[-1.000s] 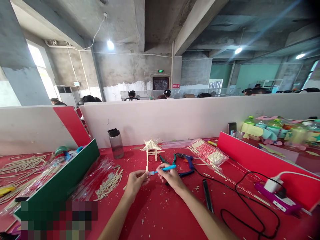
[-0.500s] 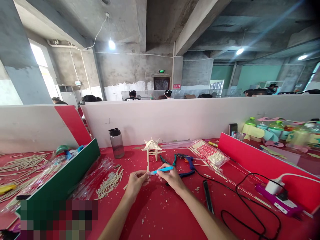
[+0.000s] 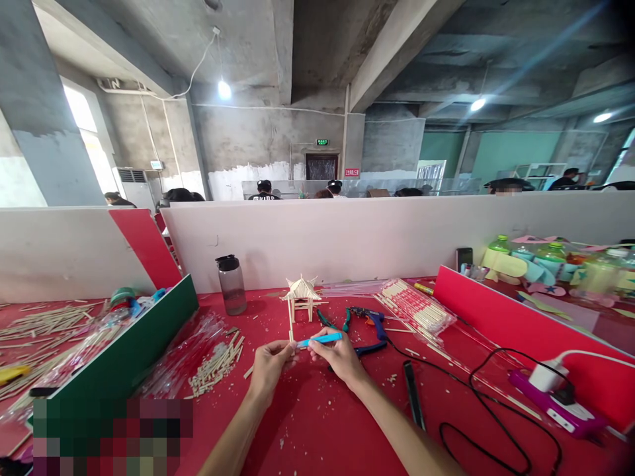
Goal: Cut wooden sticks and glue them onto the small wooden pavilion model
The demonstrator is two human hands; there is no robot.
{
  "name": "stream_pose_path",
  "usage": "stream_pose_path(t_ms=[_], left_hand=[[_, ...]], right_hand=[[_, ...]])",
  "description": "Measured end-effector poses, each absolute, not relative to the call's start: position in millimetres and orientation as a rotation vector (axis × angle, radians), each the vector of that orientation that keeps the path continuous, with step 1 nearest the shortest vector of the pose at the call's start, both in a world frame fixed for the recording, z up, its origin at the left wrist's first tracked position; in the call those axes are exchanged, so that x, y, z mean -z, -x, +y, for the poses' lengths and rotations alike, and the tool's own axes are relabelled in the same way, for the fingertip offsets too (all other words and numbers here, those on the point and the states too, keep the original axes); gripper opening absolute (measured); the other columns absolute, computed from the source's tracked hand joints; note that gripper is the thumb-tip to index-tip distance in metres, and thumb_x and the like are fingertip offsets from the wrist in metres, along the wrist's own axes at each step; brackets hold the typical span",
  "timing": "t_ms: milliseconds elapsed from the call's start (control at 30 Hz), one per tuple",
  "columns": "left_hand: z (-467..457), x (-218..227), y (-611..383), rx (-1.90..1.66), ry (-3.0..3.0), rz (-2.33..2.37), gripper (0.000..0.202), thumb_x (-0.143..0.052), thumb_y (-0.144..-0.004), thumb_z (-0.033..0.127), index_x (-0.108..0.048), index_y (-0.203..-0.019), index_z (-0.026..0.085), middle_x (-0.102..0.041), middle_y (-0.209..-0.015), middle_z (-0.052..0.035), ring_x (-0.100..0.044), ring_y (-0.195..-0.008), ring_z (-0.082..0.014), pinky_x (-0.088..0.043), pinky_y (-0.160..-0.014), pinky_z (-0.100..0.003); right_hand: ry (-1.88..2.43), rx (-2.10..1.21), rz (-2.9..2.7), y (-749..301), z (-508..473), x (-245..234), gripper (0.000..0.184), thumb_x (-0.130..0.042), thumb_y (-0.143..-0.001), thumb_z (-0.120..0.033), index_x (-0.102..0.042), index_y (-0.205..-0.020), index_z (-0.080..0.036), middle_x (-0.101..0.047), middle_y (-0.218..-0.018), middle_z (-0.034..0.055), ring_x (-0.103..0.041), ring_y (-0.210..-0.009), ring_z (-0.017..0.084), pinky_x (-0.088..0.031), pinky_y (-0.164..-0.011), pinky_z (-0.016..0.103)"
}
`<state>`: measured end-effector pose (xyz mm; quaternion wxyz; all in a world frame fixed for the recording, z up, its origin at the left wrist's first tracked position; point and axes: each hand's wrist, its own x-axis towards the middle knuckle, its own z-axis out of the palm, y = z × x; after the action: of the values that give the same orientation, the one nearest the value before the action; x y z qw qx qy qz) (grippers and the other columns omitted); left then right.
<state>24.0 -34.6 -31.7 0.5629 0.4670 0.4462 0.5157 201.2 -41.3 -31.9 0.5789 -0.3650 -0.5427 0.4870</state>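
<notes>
Concrete ceiling (image 3: pixel 317 53) w/ beams, lit bulb (image 3: pixel 224 89), white partition (image 3: pixel 347 238), bright window (image 3: pixel 82 112) left, green wall (image 3: pixel 496 149) rt.

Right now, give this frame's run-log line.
left hand: pinches upright wooden stick | right hand: blue craft knife, tip at stick | red table

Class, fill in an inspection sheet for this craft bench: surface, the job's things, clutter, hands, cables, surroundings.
Surface: red table, strewn with wood chips.
Job's things: thin stick; blue knife; small stick pavilion behind them.
Clutter: bottle, pliers, glue gun, stick packs, loose sticks.
Hands: left hand pinches the stick upright; right hand holds the knife, tip by the stick.
Cables: black cable loops towards a power strip.
Surroundings: white partition; people beyond it.
</notes>
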Motion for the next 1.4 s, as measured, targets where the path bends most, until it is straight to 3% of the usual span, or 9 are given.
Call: stream_pose_path(t_ms=[200, 367, 567, 667, 767, 900, 1033, 1167, 1400], left_hand=[[-35, 22, -22, -1.17, -1.194, 1.047, 0.051, -0.084, -0.055, 0.054, -0.077, -0.08, 0.011, -0.074, -0.07, -0.007, -0.067, -0.063, -0.0184, -0.054, -0.063, -0.026], [-28, 24, -13, -1.182, -1.225, 1.051, 0.053, -0.084, -0.053, 0.057, -0.076, -0.076, 0.01, -0.075, -0.073, -0.0109, -0.067, -0.064, -0.0202, -0.055, -0.064, -0.029], [-25, 26, -8, -1.152, -1.247, 1.057, 0.054, -0.084, -0.053, 0.058, -0.076, -0.077, 0.01, -0.075, -0.075, -0.0109, -0.067, -0.066, -0.0198, -0.055, -0.067, -0.029], [-27, 25, -10, -1.134, -1.237, 1.071, 0.058, -0.085, -0.049, 0.061, -0.076, -0.076, 0.01, -0.074, -0.075, -0.0109, -0.066, -0.063, -0.0181, -0.054, -0.065, -0.028], [-27, 26, -12, -1.113, -1.202, 1.07, 0.061, -0.087, -0.045, 0.06, -0.077, -0.076, 0.008, -0.073, -0.072, -0.0122, -0.064, -0.06, -0.0171, -0.054, -0.063, -0.028], [-26, 30, -14, -1.085, -1.167, 1.051, 0.061, -0.089, -0.043, 0.057, -0.076, -0.075, 0.007, -0.071, -0.067, -0.0121, -0.064, -0.057, -0.016, -0.054, -0.061, -0.027], [-27, 32, -16, -1.067, -1.148, 1.072, 0.059, -0.09, -0.043, 0.056, -0.075, -0.075, 0.009, -0.07, -0.067, -0.0102, -0.065, -0.059, -0.0161, -0.054, -0.06, -0.025], [-29, 32, -16, -1.059, -1.138, 1.066, 0.057, -0.089, -0.046, 0.056, -0.076, -0.077, 0.01, -0.071, -0.07, -0.0088, -0.066, -0.063, -0.016, -0.055, -0.062, -0.024], [-33, 29, -16, -1.065, -1.108, 1.043, 0.053, -0.089, -0.049, 0.055, -0.075, -0.075, 0.011, -0.072, -0.071, -0.0079, -0.066, -0.063, -0.0146, -0.055, -0.064, -0.022]], right_hand=[[0.904, -1.109, -1.206, -202, -38, 31, 0.04, -0.069, -0.077, -0.056, -0.058, -0.083, -0.017, -0.065, -0.068, 0.0012, -0.062, -0.061, 0.016, -0.052, -0.057, 0.028], [1.109, -1.147, -1.252, -199, -43, 32, 0.044, -0.066, -0.079, -0.052, -0.048, -0.102, -0.019, -0.059, -0.054, -0.0065, -0.048, -0.042, 0.009, -0.035, -0.039, 0.018], [1.184, -1.202, -1.357, -197, -46, 34, 0.093, -0.065, -0.08, -0.054, -0.016, -0.146, -0.012, -0.061, -0.052, -0.0053, -0.042, -0.037, 0.01, -0.027, -0.035, 0.018], [1.168, -1.163, -1.349, -207, -41, 29, 0.097, -0.058, -0.083, -0.058, -0.008, -0.151, -0.01, -0.063, -0.057, -0.003, -0.042, -0.039, 0.011, -0.028, -0.035, 0.02], [1.197, -1.027, -1.386, -233, -38, 17, 0.085, -0.055, -0.084, -0.056, -0.018, -0.149, -0.015, -0.066, -0.072, 0.0002, -0.051, -0.048, 0.013, -0.038, -0.042, 0.023], [1.453, -0.645, -1.707, -276, -48, -4, 0.062, -0.053, -0.086, -0.056, -0.045, -0.136, -0.02, -0.069, -0.101, 0.0092, -0.065, -0.09, 0.023, -0.05, -0.081, 0.037], [1.831, -0.535, -2.142, -299, -72, -7, 0.096, -0.073, -0.066, -0.063, -0.04, -0.147, -0.023, -0.042, -0.149, 0.0171, -0.036, -0.138, 0.039, -0.031, -0.109, 0.05], [1.959, -0.455, -2.33, -297, -83, 4, 0.098, -0.073, -0.065, -0.059, -0.038, -0.148, -0.019, -0.041, -0.149, 0.0182, -0.034, -0.138, 0.04, -0.028, -0.11, 0.049], [1.832, -0.302, -2.334, -291, -80, 5, 0.051, -0.063, -0.077, -0.044, -0.061, -0.118, -0.015, -0.058, -0.122, 0.0167, -0.053, -0.118, 0.035, -0.037, -0.101, 0.044]])
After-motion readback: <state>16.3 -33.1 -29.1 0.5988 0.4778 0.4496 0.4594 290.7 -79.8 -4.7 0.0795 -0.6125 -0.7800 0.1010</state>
